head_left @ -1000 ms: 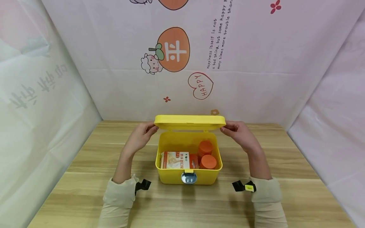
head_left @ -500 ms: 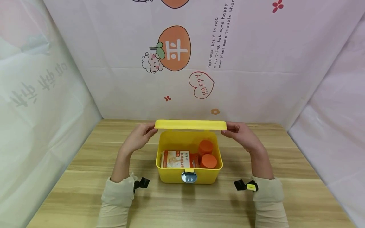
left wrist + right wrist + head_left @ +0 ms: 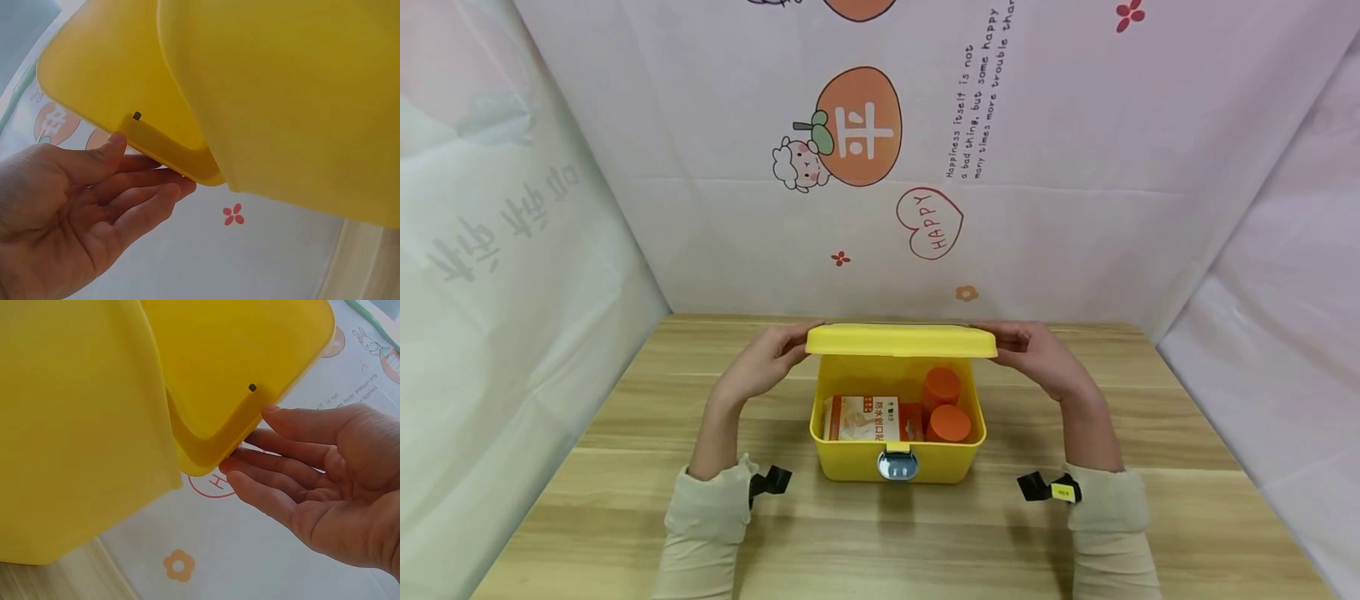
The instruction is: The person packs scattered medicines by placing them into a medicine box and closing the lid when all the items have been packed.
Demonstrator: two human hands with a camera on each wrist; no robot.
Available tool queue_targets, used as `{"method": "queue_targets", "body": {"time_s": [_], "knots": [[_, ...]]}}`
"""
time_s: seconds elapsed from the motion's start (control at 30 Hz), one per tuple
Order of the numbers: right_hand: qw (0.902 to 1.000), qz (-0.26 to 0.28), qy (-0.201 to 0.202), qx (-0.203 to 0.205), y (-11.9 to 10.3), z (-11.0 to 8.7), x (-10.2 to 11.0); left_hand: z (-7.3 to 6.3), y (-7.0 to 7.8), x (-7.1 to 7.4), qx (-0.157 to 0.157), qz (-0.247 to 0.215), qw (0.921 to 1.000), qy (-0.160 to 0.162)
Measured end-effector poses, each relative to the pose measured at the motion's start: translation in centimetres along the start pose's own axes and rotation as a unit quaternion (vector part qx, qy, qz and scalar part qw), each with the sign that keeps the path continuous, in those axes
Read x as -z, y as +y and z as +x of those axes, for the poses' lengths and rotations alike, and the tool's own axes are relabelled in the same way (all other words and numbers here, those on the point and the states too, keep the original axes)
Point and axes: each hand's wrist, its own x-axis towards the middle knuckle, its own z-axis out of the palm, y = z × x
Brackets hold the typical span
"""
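Observation:
A yellow storage box point(image 3: 850, 465) stands on the table, its hinged lid point(image 3: 901, 340) raised partway over the back. My left hand point(image 3: 762, 365) holds the lid's left edge, thumb at the rim on the inner side and fingers behind, as the left wrist view shows of the hand point(image 3: 94, 212). At the opposite edge my right hand point(image 3: 1041, 360) pinches the lid point(image 3: 244, 344) the same way. Inside lie a white and orange carton of adhesive bandages point(image 3: 861, 418) at left and two orange round-topped containers point(image 3: 949, 424) at right. A silver clasp point(image 3: 898, 467) hangs on the front wall.
The box sits on a wood-grain table point(image 3: 880, 550). A printed white cloth point(image 3: 1045, 233) rises behind it, with more cloth on both sides. Black camera straps point(image 3: 769, 482) show at the sleeve cuffs.
The lid has tipped forward and down, so its outer top now shows in the head view. Both hands have stayed at its edges, turning slightly with it.

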Motion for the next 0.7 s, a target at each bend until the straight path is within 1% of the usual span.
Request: {"method": "queue_targets", "body": {"time_s": [0.17, 0.27, 0.47, 0.57, 0.7], "knots": [[0.9999, 0.007, -0.010, 0.004, 0.06, -0.03, 0.01, -0.16, -0.03, 0.18, 0.011, -0.002, 0.9999, -0.010], [0.9998, 0.011, -0.016, 0.002, 0.01, 0.00, 0.01, -0.27, -0.14, 0.22, 0.009, -0.009, 0.9998, -0.016], [0.9995, -0.009, -0.029, 0.003, -0.06, -0.16, -0.01, -0.42, -0.31, 0.23, 0.010, -0.045, 0.9983, -0.036], [0.9993, -0.015, -0.034, 0.001, -0.11, -0.25, -0.07, -0.45, -0.43, 0.26, 0.008, -0.053, 0.9976, -0.044], [0.9987, -0.021, -0.043, -0.014, -0.23, -0.29, -0.13, -0.39, -0.52, 0.29, 0.010, -0.058, 0.9970, -0.051]]}}
